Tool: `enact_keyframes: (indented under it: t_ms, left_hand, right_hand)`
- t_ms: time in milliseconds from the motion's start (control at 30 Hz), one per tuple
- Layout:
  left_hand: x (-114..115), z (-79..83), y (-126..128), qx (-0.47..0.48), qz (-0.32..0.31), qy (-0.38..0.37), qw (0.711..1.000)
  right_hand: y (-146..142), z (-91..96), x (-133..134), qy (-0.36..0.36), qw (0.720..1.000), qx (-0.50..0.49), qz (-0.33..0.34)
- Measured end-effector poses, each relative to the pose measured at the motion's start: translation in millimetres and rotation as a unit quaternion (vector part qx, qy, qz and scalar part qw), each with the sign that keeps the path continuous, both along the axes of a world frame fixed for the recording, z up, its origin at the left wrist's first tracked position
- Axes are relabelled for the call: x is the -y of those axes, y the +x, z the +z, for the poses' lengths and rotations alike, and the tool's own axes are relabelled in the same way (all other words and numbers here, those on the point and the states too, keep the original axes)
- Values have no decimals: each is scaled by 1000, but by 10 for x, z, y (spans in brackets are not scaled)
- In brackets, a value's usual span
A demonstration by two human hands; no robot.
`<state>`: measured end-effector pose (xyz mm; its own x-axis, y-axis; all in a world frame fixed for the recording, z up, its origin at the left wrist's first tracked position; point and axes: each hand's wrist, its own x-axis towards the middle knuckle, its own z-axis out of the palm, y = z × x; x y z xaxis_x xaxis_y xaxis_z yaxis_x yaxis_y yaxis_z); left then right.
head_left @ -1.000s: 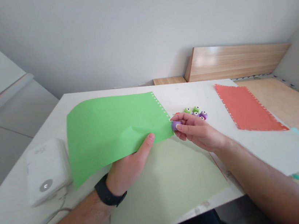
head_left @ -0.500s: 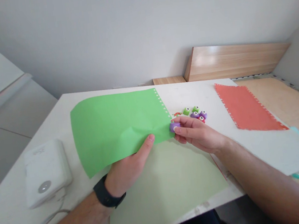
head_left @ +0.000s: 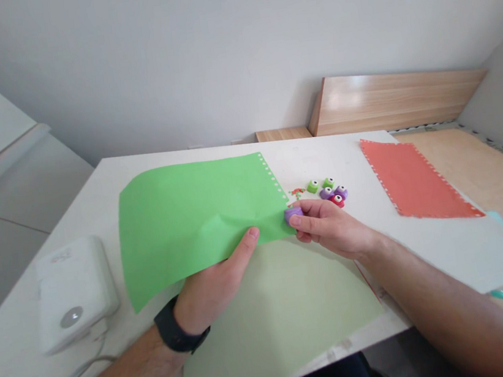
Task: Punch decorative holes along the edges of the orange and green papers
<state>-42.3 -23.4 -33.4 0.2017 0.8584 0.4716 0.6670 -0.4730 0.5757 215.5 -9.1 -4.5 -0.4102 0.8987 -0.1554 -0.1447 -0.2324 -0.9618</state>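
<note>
Green sheet (head_left: pixel 190 215) firm in left hand (head_left: pixel 218 288), purple piece (head_left: pixel 292 214) at sheet's edge, tight in right hand (head_left: pixel 331 227)

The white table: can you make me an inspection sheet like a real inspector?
Surface: white table; pale green sheet at its near edge.
Job's things: green paper, holes along one edge; purple gadget at that edge.
Clutter: five eyed gadgets (two green, two purple, one red), red-and-green bits, red sheet with notched edges.
Hands: left hand holds the green paper, thumb on top; right hand pinches the purple gadget.
Cables: cables by the white box.
Surroundings: grey wall, wooden board.
</note>
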Motion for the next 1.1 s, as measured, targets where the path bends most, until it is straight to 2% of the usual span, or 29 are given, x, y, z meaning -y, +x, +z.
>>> enact_keyframes:
  t_ms: [300,633,833,1100]
  left_hand:
    - [5,132,80,-43,21,24,999]
    - [10,168,95,-30,26,0,999]
    - [13,132,70,-30,17,-12,999]
    - [-1,164,92,-37,17,14,999]
  right_hand:
    - [8,-50,-10,9,1000,10,-13]
    - [-2,-55,-14,25,999,4,-24]
    - [-12,-44,-15,32,999,5,-25]
    - [-16,-48,-17,37,999,1,-27]
